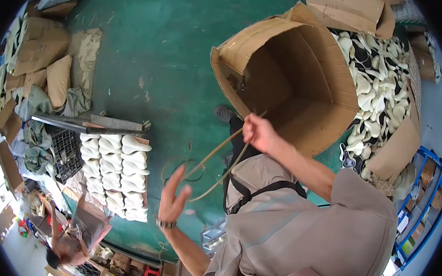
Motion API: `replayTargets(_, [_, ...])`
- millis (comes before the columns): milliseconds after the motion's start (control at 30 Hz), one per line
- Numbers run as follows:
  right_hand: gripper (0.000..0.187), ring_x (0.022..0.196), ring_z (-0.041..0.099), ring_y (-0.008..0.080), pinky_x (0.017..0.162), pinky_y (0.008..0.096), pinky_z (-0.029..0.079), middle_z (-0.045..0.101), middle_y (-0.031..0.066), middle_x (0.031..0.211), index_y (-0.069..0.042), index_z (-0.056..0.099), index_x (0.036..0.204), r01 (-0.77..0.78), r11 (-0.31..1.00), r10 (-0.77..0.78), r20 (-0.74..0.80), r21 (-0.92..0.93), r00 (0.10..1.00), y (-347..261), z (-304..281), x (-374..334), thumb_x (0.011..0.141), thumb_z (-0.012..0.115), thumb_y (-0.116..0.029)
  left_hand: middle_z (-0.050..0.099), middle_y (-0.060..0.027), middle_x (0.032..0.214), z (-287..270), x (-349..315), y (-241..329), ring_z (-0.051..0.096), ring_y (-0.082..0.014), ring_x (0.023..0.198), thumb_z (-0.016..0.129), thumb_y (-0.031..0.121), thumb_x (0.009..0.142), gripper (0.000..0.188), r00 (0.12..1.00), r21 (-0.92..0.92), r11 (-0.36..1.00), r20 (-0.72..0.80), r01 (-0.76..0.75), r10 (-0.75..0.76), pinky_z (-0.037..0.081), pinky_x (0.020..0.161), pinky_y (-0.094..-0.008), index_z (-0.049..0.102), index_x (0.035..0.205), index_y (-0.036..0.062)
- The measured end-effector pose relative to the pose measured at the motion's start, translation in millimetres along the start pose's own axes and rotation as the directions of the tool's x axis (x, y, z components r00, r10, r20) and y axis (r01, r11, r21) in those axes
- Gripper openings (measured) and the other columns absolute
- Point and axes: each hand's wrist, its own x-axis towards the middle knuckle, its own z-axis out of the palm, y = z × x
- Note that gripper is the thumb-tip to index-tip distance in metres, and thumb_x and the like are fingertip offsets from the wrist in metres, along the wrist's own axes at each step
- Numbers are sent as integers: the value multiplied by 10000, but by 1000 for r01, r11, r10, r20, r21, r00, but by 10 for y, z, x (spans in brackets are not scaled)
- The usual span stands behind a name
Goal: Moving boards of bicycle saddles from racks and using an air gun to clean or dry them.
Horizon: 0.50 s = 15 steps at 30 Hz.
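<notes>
My right hand (261, 134) is closed around a thin tan cord (219, 147), in front of the near rim of a large open cardboard box (344, 103). The inside of the box is shadowed, and no contents show. From my right hand the cord runs down and left in two strands towards my left hand (174, 199). The left hand has its thumb and fingers apart beside the strands; I cannot tell whether it touches them. A watch (166, 224) is on my left wrist. A dark loop of cord or tube (191, 161) shows just beyond the left hand.
White saddle-shaped pieces (118, 174) lie in rows on a stand at left. A big heap of similar pieces (372, 97) lies right of the box. Blue shelving (420, 213) stands far right. Another person (70, 245) works at lower left. Sacks (58, 80) lie far left.
</notes>
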Motion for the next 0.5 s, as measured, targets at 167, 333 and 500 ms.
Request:
replayTargets(167, [270,741,665,183,747,371,564,654,65,803,-77,613,976,171,715,109,350,-677,930,1364,493,-1103,1106,538,-302,696,-203,1318,713,987,368,688,-262,1170,513,355,1116,519,956,-314,924,262,216,-134,530,1032,-392,548,1419,-64])
replayTargets(333, [299,858,702,226,831,380,556,721,76,877,0,660,1042,551,225,255,594,-804,763,1760,470,-1973,1075,544,-273,568,-22,755,1051,674,632,498,-81,533,533,338,1109,547,921,-607,740,386,290,-44,393,445,-262,477,1477,-62])
replayTargets(500, [282,804,734,187,694,352,602,748,109,896,21,684,1114,399,142,-21,400,-906,916,810,326,-2281,1037,531,-204,423,50,647,1121,-569,962,352,-36,468,518,255,1111,492,937,-573,816,321,76,138,291,433,-222,475,1495,-50])
